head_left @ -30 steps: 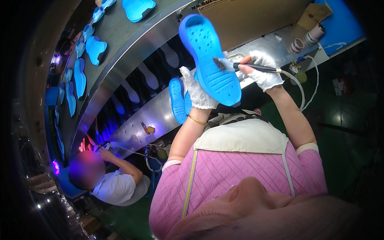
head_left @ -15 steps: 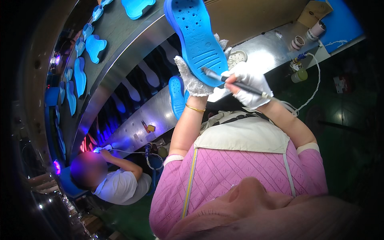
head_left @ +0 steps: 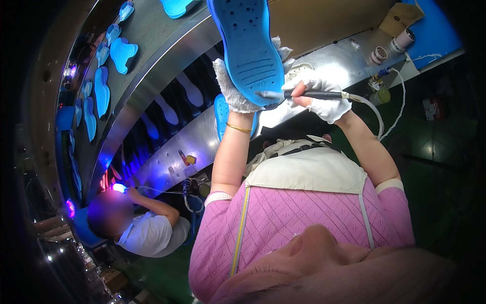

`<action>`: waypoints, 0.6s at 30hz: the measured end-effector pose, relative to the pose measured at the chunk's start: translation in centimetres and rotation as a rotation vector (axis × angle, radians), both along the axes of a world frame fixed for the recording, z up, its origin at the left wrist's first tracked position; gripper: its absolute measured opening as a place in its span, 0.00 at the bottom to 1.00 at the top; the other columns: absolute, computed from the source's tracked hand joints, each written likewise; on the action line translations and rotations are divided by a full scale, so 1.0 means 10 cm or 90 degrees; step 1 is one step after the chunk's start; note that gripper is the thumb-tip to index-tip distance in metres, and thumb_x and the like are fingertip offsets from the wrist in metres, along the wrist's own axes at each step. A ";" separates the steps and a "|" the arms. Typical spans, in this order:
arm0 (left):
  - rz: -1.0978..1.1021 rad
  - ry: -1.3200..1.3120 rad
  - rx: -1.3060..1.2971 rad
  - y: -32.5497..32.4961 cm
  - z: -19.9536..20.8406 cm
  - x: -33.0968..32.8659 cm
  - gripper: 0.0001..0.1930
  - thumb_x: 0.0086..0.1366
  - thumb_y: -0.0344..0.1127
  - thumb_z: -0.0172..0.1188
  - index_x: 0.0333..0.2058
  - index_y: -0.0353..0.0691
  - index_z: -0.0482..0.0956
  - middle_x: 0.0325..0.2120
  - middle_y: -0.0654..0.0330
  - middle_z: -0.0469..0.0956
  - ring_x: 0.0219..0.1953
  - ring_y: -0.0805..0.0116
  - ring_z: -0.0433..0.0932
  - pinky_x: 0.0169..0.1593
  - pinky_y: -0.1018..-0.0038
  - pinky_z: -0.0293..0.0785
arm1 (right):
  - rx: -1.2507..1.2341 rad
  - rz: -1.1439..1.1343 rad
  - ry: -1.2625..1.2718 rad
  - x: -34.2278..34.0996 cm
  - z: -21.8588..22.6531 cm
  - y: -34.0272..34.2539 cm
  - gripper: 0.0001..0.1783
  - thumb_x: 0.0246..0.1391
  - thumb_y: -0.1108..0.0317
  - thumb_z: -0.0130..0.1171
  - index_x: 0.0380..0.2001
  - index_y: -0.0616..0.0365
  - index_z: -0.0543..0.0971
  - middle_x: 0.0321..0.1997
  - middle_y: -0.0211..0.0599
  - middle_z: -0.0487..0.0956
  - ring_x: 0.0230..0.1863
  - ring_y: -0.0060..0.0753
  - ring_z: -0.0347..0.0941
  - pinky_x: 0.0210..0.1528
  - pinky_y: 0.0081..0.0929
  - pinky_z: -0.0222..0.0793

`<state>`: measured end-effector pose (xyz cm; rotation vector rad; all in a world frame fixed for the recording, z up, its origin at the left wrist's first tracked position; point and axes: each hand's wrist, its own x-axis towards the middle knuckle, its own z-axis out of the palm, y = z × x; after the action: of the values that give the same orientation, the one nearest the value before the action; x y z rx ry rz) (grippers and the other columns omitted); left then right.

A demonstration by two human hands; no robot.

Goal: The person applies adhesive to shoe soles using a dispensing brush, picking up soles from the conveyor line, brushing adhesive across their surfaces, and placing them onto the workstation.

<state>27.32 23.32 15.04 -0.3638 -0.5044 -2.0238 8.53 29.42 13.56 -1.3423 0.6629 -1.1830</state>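
Observation:
My left hand [head_left: 234, 93], in a white knit glove, grips a blue shoe sole [head_left: 253, 53] from below, near its heel end. The sole is tilted, its holed and grooved face toward me. In its white glove, which leaves some fingertips bare, my right hand [head_left: 324, 104] is closed around a dark-handled brush [head_left: 328, 95] fed by a pale hose [head_left: 375, 112]. The bristles are at the heel of the sole, apparently touching it. Another blue sole [head_left: 221, 112] lies on the metal ledge behind my left wrist.
Several blue sole pieces [head_left: 102, 91] lie on the dark conveyor belt [head_left: 147, 35] at the left. Pale soles [head_left: 190, 90] sit below its metal rim. A co-worker [head_left: 152, 233] works at lower left. Rolls of tape [head_left: 378, 54] stand at the right of the metal ledge [head_left: 339, 58].
The sole has shifted slightly left and tipped, its face now darker. My right hand has risen a little, and the brush lies more level, its bristles nearer the heel's end.

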 end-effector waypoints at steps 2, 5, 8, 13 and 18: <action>-0.017 -0.001 -0.008 -0.02 0.04 0.02 0.51 0.56 0.75 0.42 0.66 0.36 0.52 0.61 0.37 0.58 0.62 0.37 0.61 0.65 0.48 0.56 | -0.032 0.018 0.075 0.01 0.00 0.03 0.07 0.44 0.80 0.64 0.30 0.61 0.78 0.32 0.35 0.79 0.34 0.23 0.75 0.40 0.22 0.72; -0.100 0.060 -0.009 -0.02 0.10 0.07 0.52 0.56 0.75 0.42 0.66 0.36 0.51 0.62 0.37 0.57 0.62 0.37 0.60 0.65 0.48 0.56 | -0.060 0.069 0.093 0.01 0.00 0.10 0.06 0.45 0.80 0.64 0.28 0.60 0.78 0.29 0.35 0.79 0.33 0.23 0.75 0.40 0.23 0.72; -0.130 0.054 0.027 -0.03 0.16 0.12 0.51 0.57 0.74 0.42 0.66 0.36 0.50 0.62 0.37 0.57 0.63 0.37 0.59 0.65 0.48 0.55 | 0.021 0.114 0.030 -0.02 0.06 0.13 0.07 0.46 0.80 0.63 0.30 0.59 0.77 0.30 0.34 0.79 0.33 0.23 0.75 0.40 0.22 0.72; 0.049 -0.384 0.016 -0.11 0.22 0.12 0.46 0.62 0.70 0.40 0.63 0.32 0.57 0.57 0.37 0.65 0.56 0.43 0.70 0.58 0.53 0.69 | -0.326 -0.069 0.142 -0.01 0.19 -0.03 0.09 0.44 0.81 0.63 0.28 0.58 0.75 0.34 0.37 0.77 0.37 0.30 0.76 0.41 0.26 0.71; 0.149 -0.631 0.094 -0.20 0.24 0.11 0.35 0.63 0.61 0.51 0.53 0.30 0.70 0.43 0.43 0.77 0.41 0.55 0.81 0.42 0.65 0.82 | -0.376 -0.017 0.210 0.07 0.16 -0.12 0.09 0.41 0.82 0.63 0.27 0.57 0.77 0.33 0.38 0.78 0.42 0.36 0.78 0.46 0.29 0.73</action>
<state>28.46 21.29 17.40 0.8033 -0.9239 -1.8853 9.21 28.23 15.14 -2.0620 0.5808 -1.2408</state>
